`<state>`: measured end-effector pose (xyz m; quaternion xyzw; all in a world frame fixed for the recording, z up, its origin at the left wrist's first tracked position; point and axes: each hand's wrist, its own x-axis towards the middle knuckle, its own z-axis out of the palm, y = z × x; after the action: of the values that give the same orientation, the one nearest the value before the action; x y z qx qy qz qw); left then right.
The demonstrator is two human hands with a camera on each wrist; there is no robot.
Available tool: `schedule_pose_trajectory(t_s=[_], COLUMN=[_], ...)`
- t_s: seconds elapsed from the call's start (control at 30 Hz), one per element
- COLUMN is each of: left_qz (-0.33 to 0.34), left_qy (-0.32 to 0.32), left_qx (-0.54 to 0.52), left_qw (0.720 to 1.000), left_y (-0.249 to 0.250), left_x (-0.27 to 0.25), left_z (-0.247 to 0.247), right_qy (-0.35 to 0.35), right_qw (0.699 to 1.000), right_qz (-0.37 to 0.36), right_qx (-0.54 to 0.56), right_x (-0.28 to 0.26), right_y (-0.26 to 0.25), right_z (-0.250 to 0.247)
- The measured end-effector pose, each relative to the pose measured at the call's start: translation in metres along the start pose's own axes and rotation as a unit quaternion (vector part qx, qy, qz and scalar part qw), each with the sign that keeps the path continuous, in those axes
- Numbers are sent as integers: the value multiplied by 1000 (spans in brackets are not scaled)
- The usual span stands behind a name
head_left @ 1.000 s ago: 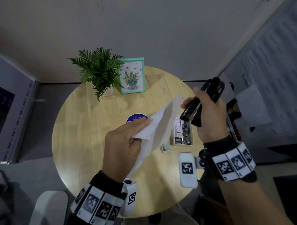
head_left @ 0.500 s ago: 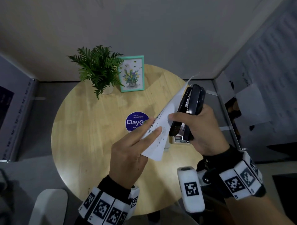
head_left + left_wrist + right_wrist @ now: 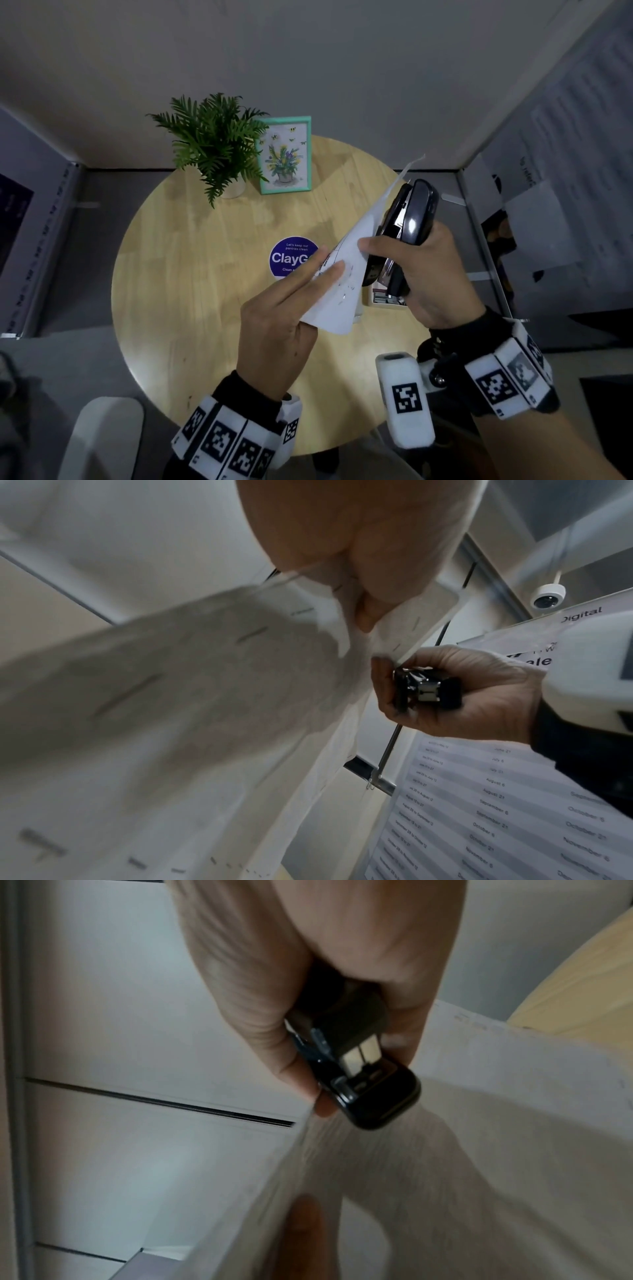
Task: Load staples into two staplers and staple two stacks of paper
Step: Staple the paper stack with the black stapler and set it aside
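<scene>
- While both hands are raised above the round wooden table (image 3: pixel 178 308), the left hand (image 3: pixel 274 329) holds a stack of paper (image 3: pixel 346 281) near one lower corner, with straight fingers (image 3: pixel 318 274) laid along the top sheet and the thumb hidden beneath.
- Held this way, the stack tilts steeply, its far corner pointing up and away, past the stapler.
- Gripped in the right hand (image 3: pixel 435 274) is a black stapler (image 3: pixel 414 216), with fingers and thumb curled round its body; the glossy rear end points up and away, and the metal mouth end points down toward the person.
- Seen from the right wrist, the stapler's mouth (image 3: pixel 363 1077) sits right at the paper's edge, with the thumb tip against the sheets; whether the sheets are between the jaws I cannot tell.
- Below the hands, a small white box of staples (image 3: pixel 383 298) lies on the table, mostly hidden.
- Also on the table, a blue round "ClayGo" sticker (image 3: pixel 291 255) sits near the middle, partly covered by the paper.
- At the far edge stand a potted fern (image 3: pixel 212 144) and, just beside it, a teal-framed flower picture (image 3: pixel 286 156).
</scene>
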<state>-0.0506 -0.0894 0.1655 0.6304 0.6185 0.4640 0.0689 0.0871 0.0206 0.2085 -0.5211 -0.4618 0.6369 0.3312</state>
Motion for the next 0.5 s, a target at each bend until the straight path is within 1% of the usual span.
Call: schedule_pose_trajectory(t_s=[0.07,0.13,0.23,0.3,0.33,0.4,0.47,0.5], left_qz=[-60,-133,-208,-251,-269,-333,-409,-439], left_qy=[8,1,-16,-5,4,28,51,61], left_qx=[-30,-62,-39,-7,11,42,62,70], left_qw=[998,989,977,968,963,941,909,894], left_y=[-1,-9,-32,-52,-61,-81,-97,-106], left_x=[0,-1,-10,-18,-22,-31,-40,-46], left_z=[-2,-6,-16,-25,-31,-46,-64,-74], right_qy=[-13,-29,-69,-87,-74,-27,21,40], right_qw=[999,998,995,993,994,998,994,985], right_qz=[8,9,6,19,31,58,79,90], right_qx=[28,56,78,83,71,29,-68,-140], right_x=[4,10,25,39,46,63,77,82], right_y=[-2,-5,-9,-2,5,35,74,95], right_z=[1,4,13,21,24,27,28,28])
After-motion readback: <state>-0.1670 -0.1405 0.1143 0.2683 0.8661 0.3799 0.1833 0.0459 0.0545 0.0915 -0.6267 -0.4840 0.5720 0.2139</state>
